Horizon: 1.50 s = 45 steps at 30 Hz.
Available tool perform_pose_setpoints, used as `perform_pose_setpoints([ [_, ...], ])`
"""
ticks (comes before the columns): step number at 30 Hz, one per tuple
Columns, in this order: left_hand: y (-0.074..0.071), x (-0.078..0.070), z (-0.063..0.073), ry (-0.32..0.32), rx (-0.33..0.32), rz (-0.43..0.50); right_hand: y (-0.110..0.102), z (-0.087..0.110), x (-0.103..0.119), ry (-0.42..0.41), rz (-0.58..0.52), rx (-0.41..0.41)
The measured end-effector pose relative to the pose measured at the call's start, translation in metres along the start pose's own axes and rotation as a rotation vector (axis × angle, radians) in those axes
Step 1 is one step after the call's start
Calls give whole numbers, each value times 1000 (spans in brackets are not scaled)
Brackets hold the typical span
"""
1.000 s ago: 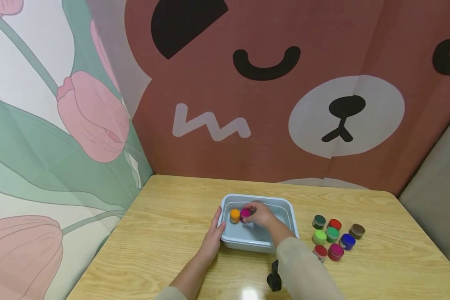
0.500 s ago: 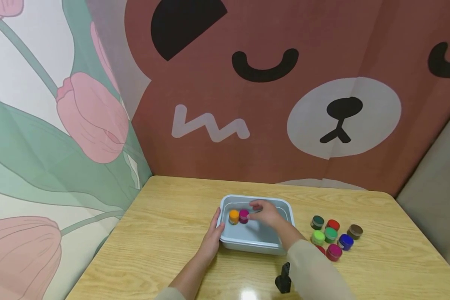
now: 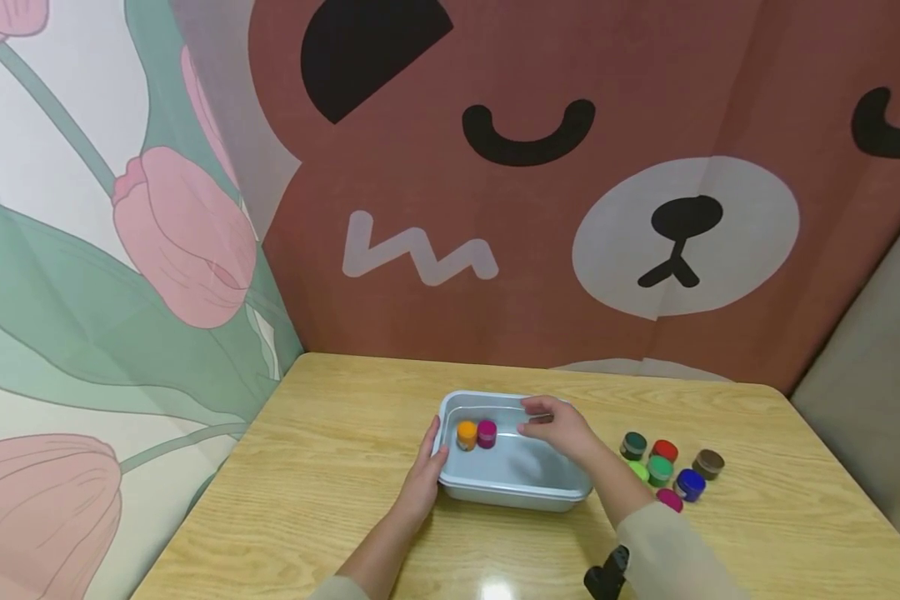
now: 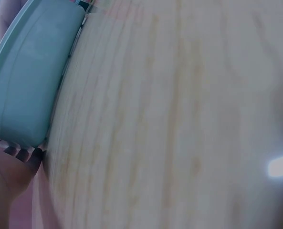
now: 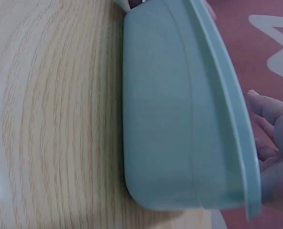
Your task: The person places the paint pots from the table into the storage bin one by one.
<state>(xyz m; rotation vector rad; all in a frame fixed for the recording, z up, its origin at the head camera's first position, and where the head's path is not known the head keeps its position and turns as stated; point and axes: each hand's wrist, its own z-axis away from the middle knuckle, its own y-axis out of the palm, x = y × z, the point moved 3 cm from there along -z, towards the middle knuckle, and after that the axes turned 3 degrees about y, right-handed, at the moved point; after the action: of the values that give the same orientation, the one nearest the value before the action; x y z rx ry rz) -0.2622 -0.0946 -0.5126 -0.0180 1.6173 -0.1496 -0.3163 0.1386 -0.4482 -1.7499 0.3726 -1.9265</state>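
Note:
A light blue plastic tub (image 3: 517, 492) stands on the wooden table. My left hand (image 3: 420, 482) holds it at its left end, thumb at the rim and fingers along the outer wall; in the left wrist view the fingertips (image 4: 23, 155) curl against that end. Inside, at the left, an orange-lidded paint pot (image 3: 467, 435) and a magenta-lidded paint pot (image 3: 487, 433) stand side by side. My right hand (image 3: 562, 427) hovers over the tub's right part, thumb and fingers apart, with nothing between them. In the right wrist view the tub's wall hides part of that hand.
Several more paint pots stand right of the tub, among them dark green (image 3: 633, 445), red (image 3: 663, 451), brown (image 3: 708, 464) and blue (image 3: 690, 484). My right sleeve (image 3: 667, 542) covers some of them. A black device (image 3: 607, 573) hangs at the right wrist. A bear-print curtain (image 3: 525, 325) closes the back.
My right hand has let go of the magenta paint pot in the tub and moved right, away from it. The left hand stays at the tub's left end.

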Motion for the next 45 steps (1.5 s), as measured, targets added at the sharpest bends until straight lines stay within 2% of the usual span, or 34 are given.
perform_pose_setpoints([
  [4, 0, -2, 1, -9, -3, 1, -12, 8, -2, 10, -28, 9],
  [10, 0, -2, 1, -2, -5, 4, -31, 21, -3, -23, -55, 17],
  [15, -1, -1, 1, -10, -1, 0, -49, 32, -8, -16, -58, -14],
  [19, -1, 0, 1, 8, 13, -2, -62, 44, -13, -12, -35, -46],
  [29, 0, 2, 0, 23, 18, 5, -87, 75, -41, -14, 37, -117],
  [36, -1, 1, -1, 23, 4, 0, -102, 92, -62, -17, 24, -162],
  [41, 0, 1, 0, 11, 6, -12, -108, 103, -78, 18, 62, -185],
  [45, 0, 1, 0, 10, 7, -4, -110, 109, -92, 81, 61, -183],
])
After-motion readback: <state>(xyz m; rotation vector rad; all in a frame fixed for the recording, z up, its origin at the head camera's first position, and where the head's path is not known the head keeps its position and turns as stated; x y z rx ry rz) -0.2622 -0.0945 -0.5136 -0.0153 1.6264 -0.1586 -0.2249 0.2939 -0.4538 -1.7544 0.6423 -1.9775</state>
